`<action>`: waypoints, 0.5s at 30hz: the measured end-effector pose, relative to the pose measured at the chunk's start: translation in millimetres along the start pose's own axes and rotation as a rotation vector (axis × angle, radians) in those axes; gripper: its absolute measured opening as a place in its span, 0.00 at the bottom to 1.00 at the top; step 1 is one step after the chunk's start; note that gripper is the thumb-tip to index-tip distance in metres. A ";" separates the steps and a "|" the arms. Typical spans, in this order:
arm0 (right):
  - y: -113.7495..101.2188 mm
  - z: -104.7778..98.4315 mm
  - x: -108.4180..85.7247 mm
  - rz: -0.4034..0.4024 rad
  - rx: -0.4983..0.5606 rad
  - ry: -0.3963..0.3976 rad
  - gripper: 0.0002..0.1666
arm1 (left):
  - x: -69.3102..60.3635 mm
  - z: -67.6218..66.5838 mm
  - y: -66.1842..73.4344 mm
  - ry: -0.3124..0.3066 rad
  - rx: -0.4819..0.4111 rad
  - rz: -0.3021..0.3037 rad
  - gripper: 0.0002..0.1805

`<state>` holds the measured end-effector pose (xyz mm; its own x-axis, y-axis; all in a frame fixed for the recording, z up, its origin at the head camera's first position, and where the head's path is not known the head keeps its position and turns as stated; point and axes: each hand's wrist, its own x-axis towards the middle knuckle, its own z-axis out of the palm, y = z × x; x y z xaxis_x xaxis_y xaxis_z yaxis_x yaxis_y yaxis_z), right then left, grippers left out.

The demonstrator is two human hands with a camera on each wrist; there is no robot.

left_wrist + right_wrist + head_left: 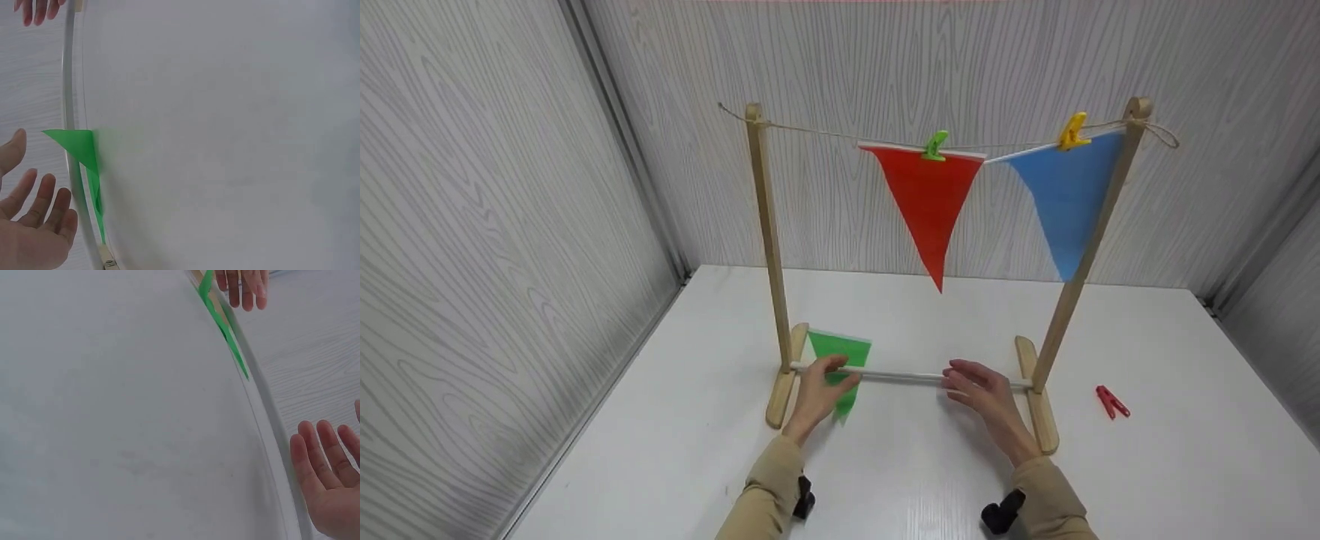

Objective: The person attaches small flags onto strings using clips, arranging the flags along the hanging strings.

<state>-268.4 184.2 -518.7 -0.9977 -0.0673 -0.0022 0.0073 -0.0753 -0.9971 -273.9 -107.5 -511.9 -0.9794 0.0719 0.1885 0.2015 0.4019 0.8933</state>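
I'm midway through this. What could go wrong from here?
The green flag crosses the white crossbar beside the left hand, so it might crease or snag if lifted carelessly.
The blue flag hangs tilted from one yellow clip; bumping the frame's right post could shake it loose.
The red clip lies outside the frame, so a sweeping right hand might knock it away.
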 end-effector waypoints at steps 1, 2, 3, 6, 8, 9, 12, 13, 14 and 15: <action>0.6 -0.2 0.0 0.001 0.003 -0.003 0.27 | -0.3 -0.3 0.4 -0.008 0.005 -0.005 0.25; 1.1 -0.5 0.1 0.002 0.005 -0.008 0.27 | -0.9 -0.5 0.8 -0.014 0.011 -0.006 0.24; 1.8 -0.8 0.3 0.005 0.009 -0.013 0.28 | -1.6 -0.8 1.0 -0.022 0.020 -0.002 0.24; 4.0 -2.0 0.6 0.018 0.013 -0.031 0.29 | -3.7 -2.0 1.4 -0.046 0.063 0.002 0.23; 5.3 -2.2 0.7 0.031 0.018 -0.042 0.31 | -5.1 -2.5 1.9 -0.061 0.100 0.006 0.22; 5.9 -2.2 0.9 0.038 0.018 -0.046 0.32 | -5.7 -2.7 2.2 -0.069 0.120 0.009 0.22; 7.0 -1.9 0.6 0.053 0.006 -0.056 0.32 | -6.4 -3.0 3.2 -0.090 0.162 0.001 0.20; 7.3 -1.6 0.4 0.058 0.006 -0.056 0.32 | -6.4 -2.8 3.3 -0.099 0.174 0.006 0.19; 7.7 -1.5 0.4 0.062 0.001 -0.057 0.32 | -6.3 -2.6 3.4 -0.110 0.187 0.006 0.19; 8.3 -1.2 0.6 0.067 -0.005 -0.059 0.32 | -6.2 -2.4 3.5 -0.123 0.197 0.004 0.19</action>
<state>-269.1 184.8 -527.1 -0.9893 -0.1304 -0.0651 0.0739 -0.0637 -0.9952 -267.1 -108.7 -508.9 -0.9751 0.1798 0.1297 0.2108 0.5708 0.7935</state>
